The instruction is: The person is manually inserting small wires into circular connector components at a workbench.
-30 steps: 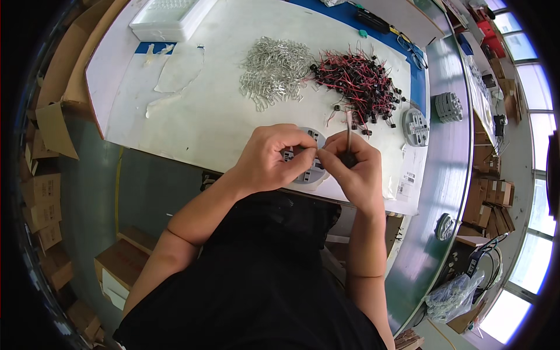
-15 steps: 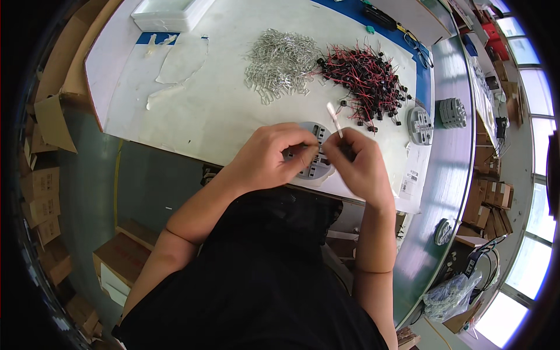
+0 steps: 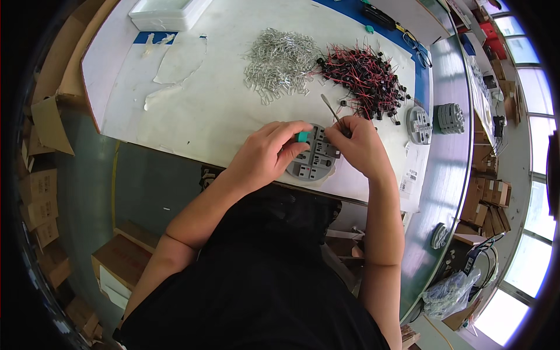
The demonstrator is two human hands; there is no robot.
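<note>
A grey round fixture point(image 3: 309, 171) with rows of small dark slots lies near the table's front edge, between my hands. My left hand point(image 3: 269, 153) curves over its left side, thumb and index finger apart. Between them shows a small teal-green piece point(image 3: 302, 136); whether it is worn on a fingertip or held is unclear. My right hand point(image 3: 363, 146) is closed around a thin metal tool point(image 3: 330, 107), its flattened tip pointing up and away, while the fingertips are at the fixture's right side. Any small part under those fingertips is hidden.
Beyond the fixture lie a heap of bent metal clips point(image 3: 280, 61) and a heap of black parts with red wires point(image 3: 367, 79). A second round fixture point(image 3: 419, 125) stands at the right, near stacked grey discs point(image 3: 449, 118). A white tray point(image 3: 169, 14) is far left.
My fingertips have moved apart, uncovering more of the fixture and the teal-green piece. The right hand has shifted slightly up, and the tool in it has turned.
</note>
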